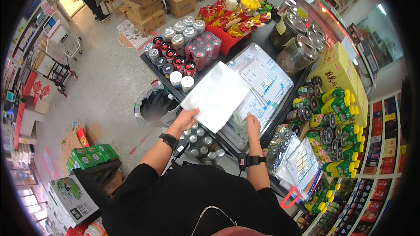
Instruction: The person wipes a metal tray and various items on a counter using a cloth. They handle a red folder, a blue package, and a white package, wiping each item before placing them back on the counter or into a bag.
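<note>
My left hand [189, 118] grips the near left edge of a blank white sheet or stack of paper [218, 93], with the thumb on top. The paper is raised over the dark counter and covers part of a clear plastic tray [287, 84]. Printed forms [259, 72] lie in this tray. My right hand [252, 126] has its fingers curled over the tray's near part, beside a pale green cloth or glove [240, 127]. Whether it pinches anything is hidden. Each wrist wears a black strapped device.
Drink cans [178, 44] and a red box of snack packets [226, 34] stand beyond the paper. Lidded jars [297, 52] are at the far right. Bottles with yellow caps [338, 108] and plastic-wrapped papers [300, 160] sit to the right. A lined bin [154, 105] stands left of the counter.
</note>
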A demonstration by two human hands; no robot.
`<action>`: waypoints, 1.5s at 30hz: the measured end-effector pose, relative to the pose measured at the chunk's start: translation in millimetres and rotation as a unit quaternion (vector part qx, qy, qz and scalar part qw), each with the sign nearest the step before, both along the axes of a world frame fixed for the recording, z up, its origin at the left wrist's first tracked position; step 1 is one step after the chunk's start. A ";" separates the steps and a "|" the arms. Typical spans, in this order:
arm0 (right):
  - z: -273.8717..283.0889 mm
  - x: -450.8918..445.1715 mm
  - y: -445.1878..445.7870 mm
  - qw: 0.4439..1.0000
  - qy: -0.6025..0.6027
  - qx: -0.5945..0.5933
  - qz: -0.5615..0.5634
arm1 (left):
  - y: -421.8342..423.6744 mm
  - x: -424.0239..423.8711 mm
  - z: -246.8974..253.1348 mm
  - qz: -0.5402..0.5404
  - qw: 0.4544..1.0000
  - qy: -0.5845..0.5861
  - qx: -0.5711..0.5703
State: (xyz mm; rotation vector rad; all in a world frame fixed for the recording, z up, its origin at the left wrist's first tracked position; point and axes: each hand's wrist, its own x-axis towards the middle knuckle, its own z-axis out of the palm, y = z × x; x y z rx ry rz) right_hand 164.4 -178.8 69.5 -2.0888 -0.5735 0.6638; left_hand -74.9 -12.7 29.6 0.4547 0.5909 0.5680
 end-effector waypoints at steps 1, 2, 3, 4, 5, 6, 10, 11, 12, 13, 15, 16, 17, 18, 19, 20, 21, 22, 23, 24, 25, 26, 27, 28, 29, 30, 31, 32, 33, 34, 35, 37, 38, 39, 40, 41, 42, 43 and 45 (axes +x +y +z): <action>3.0 -1.5 -4.0 0.998 0.033 0.042 0.026 | 1.6 -5.4 2.5 0.001 1.000 -0.016 -0.005; 5.4 -3.5 -6.8 0.993 0.067 0.083 0.052 | 3.3 -8.2 2.6 -0.006 0.999 -0.046 -0.004; 10.8 -9.4 -4.0 0.983 0.103 0.129 0.081 | 3.2 -10.6 9.9 -0.016 0.999 -0.050 0.006; 20.0 -16.4 -3.8 0.976 0.117 0.161 0.087 | 1.8 -13.5 17.1 -0.026 0.998 -0.054 0.015; 26.2 -16.3 -3.4 0.969 0.162 0.165 0.088 | 1.3 -15.3 24.4 -0.037 0.997 -0.057 0.025; 30.0 -17.3 -7.7 0.959 0.211 0.166 0.088 | -1.8 -15.7 32.3 -0.061 0.993 -0.087 0.057; 51.5 -18.7 -21.1 0.965 0.210 0.113 0.109 | -14.8 -13.8 55.4 -0.154 0.980 -0.094 0.084; 50.6 -12.2 -30.5 0.963 0.224 0.111 0.100 | -18.5 -10.2 60.6 -0.169 0.977 -0.100 0.081; 54.6 -14.5 -38.1 0.960 0.222 0.149 0.083 | -20.4 -6.2 63.4 -0.183 0.974 -0.104 0.079; 65.4 -18.5 -44.7 0.955 0.218 0.188 0.070 | -20.8 -6.7 64.6 -0.194 0.972 -0.108 0.080; 112.2 -38.7 -65.1 0.956 0.203 0.213 0.012 | -20.4 -9.8 63.5 -0.198 0.969 -0.124 0.082; 108.5 -19.7 -86.0 0.954 0.211 0.211 0.007 | -19.2 -5.7 65.1 -0.193 0.968 -0.149 0.065; 105.1 -6.2 -109.8 0.955 0.164 0.245 -0.023 | -18.4 -1.1 66.4 -0.190 0.965 -0.173 0.046; 102.3 14.1 -144.4 0.961 0.161 0.219 -0.046 | -18.9 5.7 71.8 -0.185 0.968 -0.165 0.045; 111.9 8.0 -165.3 0.941 0.163 0.280 -0.096 | -18.3 6.7 69.2 -0.170 0.973 -0.144 0.055; 120.6 6.8 -180.7 0.928 0.157 0.304 -0.150 | -15.1 5.9 65.3 -0.159 0.977 -0.124 0.065; 127.6 3.1 -204.5 0.910 0.145 0.323 -0.217 | -15.1 5.8 57.5 -0.160 0.979 -0.106 0.070; 124.9 5.1 -230.3 0.905 0.121 0.314 -0.261 | -11.7 5.3 41.4 -0.142 0.981 -0.117 0.068; 118.8 3.8 -253.4 0.897 0.103 0.302 -0.308 | -7.7 0.5 24.9 -0.127 0.982 -0.121 0.064; 124.3 -5.1 -269.5 0.915 0.038 0.283 -0.286 | -8.1 -2.5 20.3 -0.098 0.989 -0.089 0.068; 127.6 -3.9 -281.5 0.897 0.072 0.301 -0.315 | -11.9 -3.0 20.8 -0.070 0.993 -0.057 0.075; 106.4 4.8 -304.7 0.865 0.059 0.323 -0.380 | -15.7 0.9 19.8 -0.070 0.994 -0.048 0.067; 102.3 15.9 -311.0 0.823 0.112 0.366 -0.420 | -17.1 5.0 19.0 -0.061 0.995 -0.040 0.067; 96.3 19.9 -319.0 0.813 0.091 0.373 -0.437 | -17.3 7.5 14.8 -0.073 0.995 -0.028 0.066; 97.6 18.5 -319.3 0.807 0.081 0.390 -0.436 | -15.3 11.3 11.3 -0.079 0.994 -0.017 0.067; 90.8 22.1 -331.9 0.806 0.105 0.382 -0.439 | -16.2 15.5 9.3 -0.098 0.992 -0.034 0.069; 78.5 24.6 -342.4 0.806 0.131 0.374 -0.440 | -18.5 17.5 8.7 -0.108 0.990 -0.043 0.083; 67.1 28.5 -351.9 0.806 0.138 0.370 -0.440 | -18.1 23.7 8.1 -0.111 0.990 -0.035 0.077; 54.4 28.3 -356.6 0.807 0.149 0.364 -0.440 | -16.7 25.7 7.3 -0.112 0.991 -0.022 0.071; 47.1 29.0 -359.0 0.809 0.157 0.352 -0.444 | -18.1 29.3 9.0 -0.106 0.992 -0.010 0.061; 40.2 29.5 -361.6 0.809 0.165 0.343 -0.448 | -19.3 32.8 10.8 -0.100 0.994 0.002 0.052; 35.3 28.4 -361.7 0.810 0.182 0.315 -0.459 | -20.5 36.5 13.0 -0.100 0.993 0.019 0.051; 35.2 29.0 -364.6 0.812 0.191 0.306 -0.459 | -21.4 40.6 13.5 -0.111 0.992 0.022 0.060; 39.6 28.5 -362.4 0.814 0.202 0.297 -0.457 | -21.8 40.5 13.7 -0.119 0.990 0.028 0.070; 45.4 27.9 -362.5 0.819 0.217 0.284 -0.449 | -22.6 40.8 13.7 -0.118 0.989 0.042 0.074; 50.2 24.4 -361.6 0.829 0.214 0.255 -0.450 | -23.6 41.7 13.5 -0.117 0.988 0.056 0.079; 59.0 22.5 -360.2 0.839 0.209 0.226 -0.449 | -24.9 45.5 11.9 -0.119 0.987 0.067 0.083; 65.5 19.1 -357.0 0.852 0.185 0.180 -0.455 | -24.8 46.6 9.5 -0.120 0.987 0.068 0.085; 64.0 13.8 -366.1 0.869 0.181 0.137 -0.440 | -26.8 48.1 6.7 -0.129 0.985 0.068 0.090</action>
